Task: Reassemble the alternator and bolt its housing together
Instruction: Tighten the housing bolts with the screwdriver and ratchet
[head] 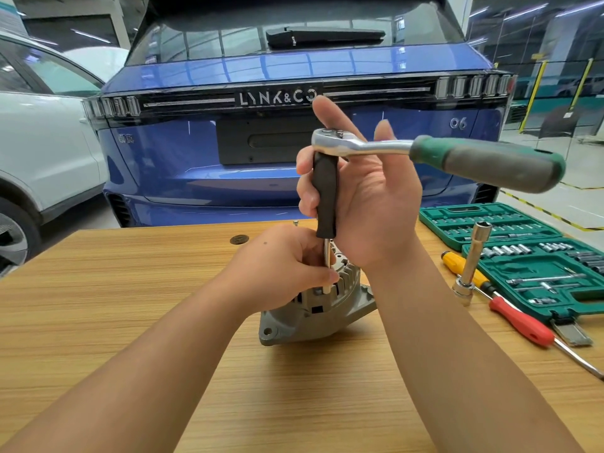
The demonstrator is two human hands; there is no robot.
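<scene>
Two bare forearms reach in from the near edge over a wooden table (130,322). Standing near the table's middle is the grey alternator (310,317), with a mounting ear facing the camera. On its top, the left hand (281,266) has its fingers curled, pinching the thin steel shaft of an extension bar (325,197) just above the housing. That bar stands upright, with its black sleeve gripped by the right hand (366,197), index finger and thumb raised. A ratchet wrench (434,155) sits on the bar's top, its green-and-grey handle pointing right. To the right lie an open green socket set case (523,256), a loose long socket on a ratchet head (472,263), a yellow-handled screwdriver (464,268) and a red-handled screwdriver (523,322). Beyond the far edge stands a blue Lynk & Co car (228,142), with a white car (42,152) to the left.
</scene>
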